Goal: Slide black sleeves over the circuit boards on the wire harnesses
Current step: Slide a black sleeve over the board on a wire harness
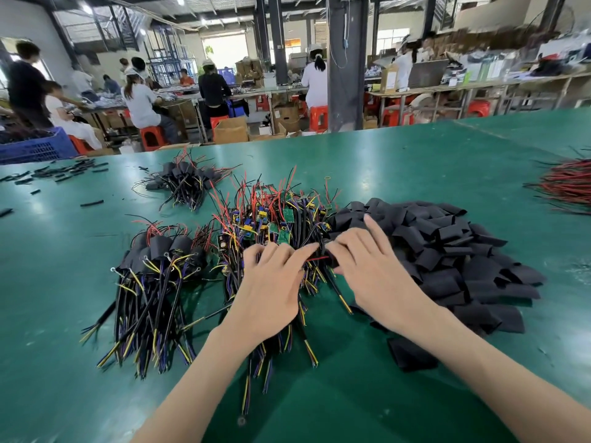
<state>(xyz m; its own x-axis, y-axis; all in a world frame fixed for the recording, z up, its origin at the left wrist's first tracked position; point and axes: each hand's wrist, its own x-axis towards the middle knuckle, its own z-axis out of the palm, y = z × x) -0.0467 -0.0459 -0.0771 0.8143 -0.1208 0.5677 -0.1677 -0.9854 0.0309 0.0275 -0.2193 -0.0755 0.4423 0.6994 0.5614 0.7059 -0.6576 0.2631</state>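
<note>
A heap of wire harnesses with bare green circuit boards (271, 219) lies in the middle of the green table (415, 161). To its right spreads a big pile of flat black sleeves (447, 251). My left hand (271, 282) rests on the harness heap, its fingers curled into the wires and pinching a harness (315, 259) by its red wire. My right hand (367, 263) pinches a black sleeve (331, 251) at the end of that harness, right beside the left fingertips. Sleeved harnesses (166, 251) lie in a bundle at the left, with a second sleeved bundle (185, 180) farther back.
Short black tube pieces (64, 172) are scattered at the far left. A bundle of red and black wires (566, 183) lies at the right edge. One loose sleeve (411, 353) sits near my right forearm. Beyond the table stand a blue crate (35, 147), seated workers and benches.
</note>
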